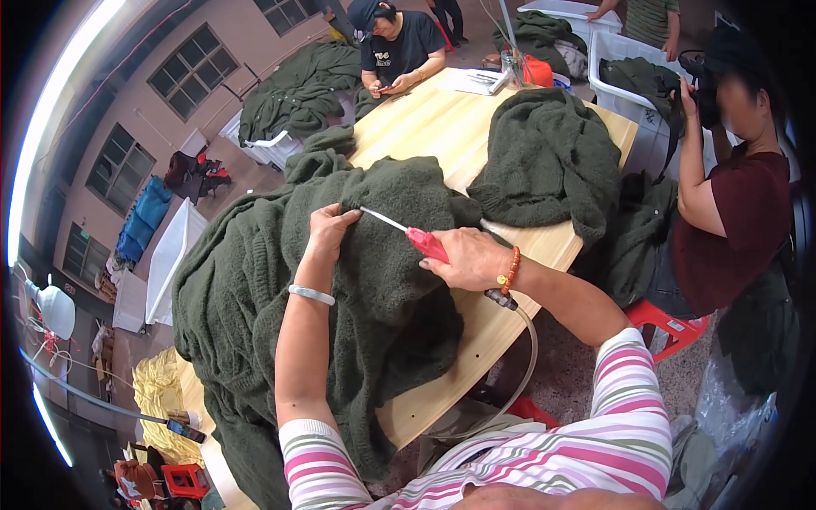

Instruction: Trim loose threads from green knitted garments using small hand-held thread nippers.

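A large heap of dark green knitted sweaters [255,280] covers the left and near part of the wooden table. My left hand [330,228] is closed on the knit near the top of the heap, fingers pinching a bit of fabric. Wrapped around the pink handle of an air blow gun [425,243] is my right hand [474,260]. Its thin pale nozzle points left, with the tip at the knit beside my left fingertips. A clear hose [532,348] runs from a fitting below my right wrist toward the table's near edge.
Another green sweater pile [552,157] lies on the right of the wooden table [408,110]. Across it, a seated person [399,51] handles a phone. On the right, another person [735,195] raises a camera near a red stool [667,327]. White bins [608,51] hold more garments.
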A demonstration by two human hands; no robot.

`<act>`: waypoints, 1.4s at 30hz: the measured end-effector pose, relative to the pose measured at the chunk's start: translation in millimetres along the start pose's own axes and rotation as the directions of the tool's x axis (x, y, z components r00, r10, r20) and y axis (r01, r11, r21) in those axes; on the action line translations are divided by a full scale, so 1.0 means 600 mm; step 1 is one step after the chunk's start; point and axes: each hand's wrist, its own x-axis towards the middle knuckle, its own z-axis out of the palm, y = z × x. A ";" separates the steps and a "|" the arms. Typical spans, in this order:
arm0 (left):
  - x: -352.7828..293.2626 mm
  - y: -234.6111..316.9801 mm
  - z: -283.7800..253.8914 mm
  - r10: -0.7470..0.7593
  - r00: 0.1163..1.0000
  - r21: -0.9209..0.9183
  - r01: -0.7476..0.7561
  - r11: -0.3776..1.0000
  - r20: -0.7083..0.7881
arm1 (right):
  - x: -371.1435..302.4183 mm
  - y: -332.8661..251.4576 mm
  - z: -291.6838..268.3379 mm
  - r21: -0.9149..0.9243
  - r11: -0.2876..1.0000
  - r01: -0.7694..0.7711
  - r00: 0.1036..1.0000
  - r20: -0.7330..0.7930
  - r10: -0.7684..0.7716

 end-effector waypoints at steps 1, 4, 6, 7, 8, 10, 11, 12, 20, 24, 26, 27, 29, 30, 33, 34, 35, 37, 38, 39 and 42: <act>-0.002 -0.002 0.002 -0.001 1.000 0.000 0.001 1.000 0.002 | 0.003 0.001 0.001 0.021 1.000 0.005 1.000 -0.012 -0.005; -0.004 -0.007 0.004 0.005 1.000 -0.014 -0.005 1.000 0.025 | 0.001 -0.008 -0.004 -0.004 1.000 -0.019 1.000 0.021 0.020; -0.003 -0.013 0.001 0.075 0.997 -0.029 -0.076 0.997 -0.016 | 0.001 -0.014 -0.005 0.007 1.000 -0.013 0.998 0.066 0.013; -0.003 -0.013 0.003 0.076 0.997 -0.030 -0.077 0.997 -0.012 | 0.002 -0.011 -0.004 0.006 1.000 -0.017 0.998 0.063 0.016; -0.005 -0.012 0.004 0.038 0.999 -0.066 -0.038 0.997 0.003 | 0.006 -0.006 -0.002 0.002 1.000 -0.026 0.999 0.038 0.026; -0.007 -0.014 0.003 0.002 1.000 -0.100 0.000 0.995 0.016 | 0.006 -0.009 -0.003 -0.002 0.999 -0.033 0.999 0.012 0.033; -0.007 -0.017 0.002 0.014 1.000 -0.083 -0.014 0.996 -0.001 | 0.002 -0.017 -0.005 0.001 1.000 -0.023 0.999 0.046 0.023; -0.007 -0.020 0.000 0.027 0.999 -0.066 -0.028 0.997 -0.019 | 0.001 -0.023 -0.007 0.003 1.000 -0.013 0.997 0.079 0.013; -0.006 -0.026 0.010 0.025 0.998 -0.048 -0.022 0.999 0.054 | 0.022 -0.002 0.000 -0.036 0.998 -0.048 0.994 -0.104 0.044; 0.000 -0.043 -0.011 0.094 0.995 -0.030 -0.094 0.995 0.013 | -0.014 -0.035 -0.012 -0.017 1.000 0.020 0.994 0.109 -0.018; -0.003 -0.040 -0.010 0.072 0.997 -0.058 -0.070 0.996 0.036 | -0.026 -0.035 -0.019 -0.013 1.000 -0.010 0.986 0.166 0.012; -0.004 -0.039 -0.008 0.051 0.997 -0.081 -0.047 0.996 0.053 | -0.018 -0.021 -0.015 -0.014 1.000 -0.016 0.986 0.163 0.018; -0.009 -0.035 0.001 0.061 0.997 -0.123 -0.054 0.991 0.054 | -0.002 0.008 -0.007 -0.060 0.997 -0.041 0.997 -0.068 0.037; -0.011 -0.036 0.002 0.040 0.996 -0.106 -0.032 0.994 0.075 | 0.001 0.012 -0.010 -0.102 0.991 -0.084 0.993 -0.092 0.074; -0.005 -0.044 -0.003 0.032 0.996 -0.042 -0.029 0.999 0.080 | -0.007 -0.002 -0.007 -0.076 0.996 -0.038 0.999 -0.021 0.037; -0.004 -0.051 -0.006 0.038 0.997 0.006 -0.038 0.999 0.067 | -0.020 -0.017 -0.009 -0.058 0.998 0.003 0.998 0.058 0.000; -0.002 -0.058 -0.010 0.037 0.997 0.004 -0.037 0.999 0.060 | -0.030 -0.031 -0.009 -0.032 0.999 0.017 0.993 0.119 -0.013; -0.002 -0.063 -0.011 0.099 0.995 -0.043 -0.100 0.994 -0.018 | -0.038 -0.034 -0.003 -0.029 0.997 0.070 0.983 0.174 -0.063; -0.005 -0.063 -0.007 0.095 0.995 -0.045 -0.095 0.994 -0.018 | -0.038 -0.032 -0.007 -0.028 0.998 0.053 0.989 0.143 -0.048; -0.010 -0.063 -0.002 0.135 0.990 -0.055 -0.137 0.989 -0.048 | -0.036 -0.027 -0.013 -0.027 0.999 0.035 0.993 0.111 -0.032; -0.014 -0.072 -0.015 0.143 0.988 -0.069 -0.146 0.987 -0.054 | -0.013 0.005 -0.012 -0.108 0.992 -0.060 0.997 -0.060 0.054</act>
